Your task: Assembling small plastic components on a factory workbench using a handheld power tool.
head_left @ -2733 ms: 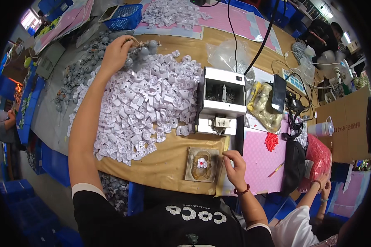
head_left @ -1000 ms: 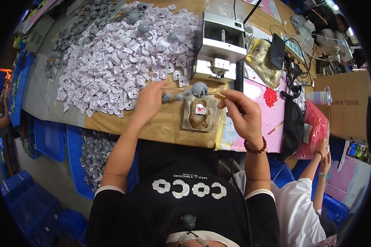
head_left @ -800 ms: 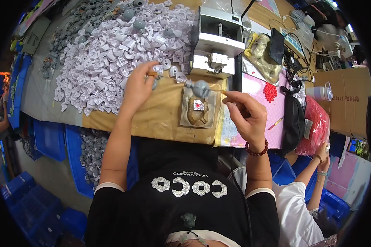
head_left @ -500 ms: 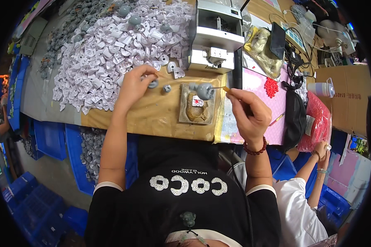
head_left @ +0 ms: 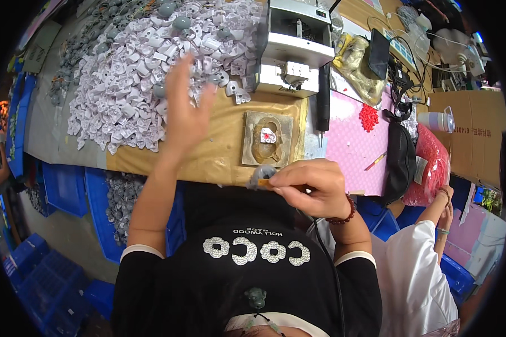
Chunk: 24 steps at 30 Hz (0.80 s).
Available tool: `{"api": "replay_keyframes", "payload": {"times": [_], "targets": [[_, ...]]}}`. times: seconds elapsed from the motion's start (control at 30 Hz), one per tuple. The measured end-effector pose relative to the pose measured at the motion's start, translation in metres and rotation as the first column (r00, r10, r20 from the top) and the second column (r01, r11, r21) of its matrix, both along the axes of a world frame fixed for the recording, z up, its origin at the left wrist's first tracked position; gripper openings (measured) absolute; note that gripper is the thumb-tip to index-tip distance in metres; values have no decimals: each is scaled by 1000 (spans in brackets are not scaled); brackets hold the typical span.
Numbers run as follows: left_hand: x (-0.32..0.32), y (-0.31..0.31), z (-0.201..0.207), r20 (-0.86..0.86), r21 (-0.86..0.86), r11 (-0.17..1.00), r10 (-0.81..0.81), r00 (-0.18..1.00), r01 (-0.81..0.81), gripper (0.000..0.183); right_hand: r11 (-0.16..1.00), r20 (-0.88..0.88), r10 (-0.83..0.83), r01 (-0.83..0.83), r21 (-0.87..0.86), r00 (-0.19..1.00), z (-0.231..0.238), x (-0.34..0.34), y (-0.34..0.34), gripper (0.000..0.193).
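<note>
My left hand [head_left: 188, 115] is raised over the near edge of a heap of white plastic parts [head_left: 126, 92]. It is blurred, with thumb and fingers apart and nothing visible in them. At the table's front edge, my right hand [head_left: 315, 182] pinches a small yellow-handled tool [head_left: 264, 182]. A rounded grey plastic part [head_left: 261, 173], smeared by motion, is at the tool's end; how they join is hidden. Just beyond is a square metal fixture block [head_left: 247, 149] with a hollowed cavity. A small white part with a red centre [head_left: 268, 135] sits in that cavity.
A white bench machine [head_left: 289, 76] stands behind the fixture, with a black electric screwdriver [head_left: 323, 104] beside it. Red small pieces [head_left: 369, 118] lie on a pink sheet, near a black pouch [head_left: 398, 163]. Another person's hand [head_left: 444, 196] touches a red bag at the right.
My right hand has brought the tool and grey part toward me, off the fixture. My left hand has lifted away and opened; the small grey pieces beside it no longer show there.
</note>
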State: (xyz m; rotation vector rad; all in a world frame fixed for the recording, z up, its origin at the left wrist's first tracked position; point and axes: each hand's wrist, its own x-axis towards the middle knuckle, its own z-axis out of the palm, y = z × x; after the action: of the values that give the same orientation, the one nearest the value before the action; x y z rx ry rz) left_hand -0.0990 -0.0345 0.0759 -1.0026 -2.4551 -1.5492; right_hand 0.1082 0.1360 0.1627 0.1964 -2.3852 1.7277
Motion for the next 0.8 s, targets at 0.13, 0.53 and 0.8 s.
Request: {"api": "replay_keyframes", "payload": {"times": [0.13,0.53,0.8], "targets": [[68,-19,-6,612,429,714,-680,404,553,70,982,268,-63,107,-155,961,-30,5,-3,15],[107,-1,-55,135,-246,913,-299,945,325,28,732,-172,-158,233,640,972,-135,-11,21,24],[101,4,-58,152,-283,883,-345,926,375,27,632,-71,-3,57,773,997,-130,-16,32,36]]}}
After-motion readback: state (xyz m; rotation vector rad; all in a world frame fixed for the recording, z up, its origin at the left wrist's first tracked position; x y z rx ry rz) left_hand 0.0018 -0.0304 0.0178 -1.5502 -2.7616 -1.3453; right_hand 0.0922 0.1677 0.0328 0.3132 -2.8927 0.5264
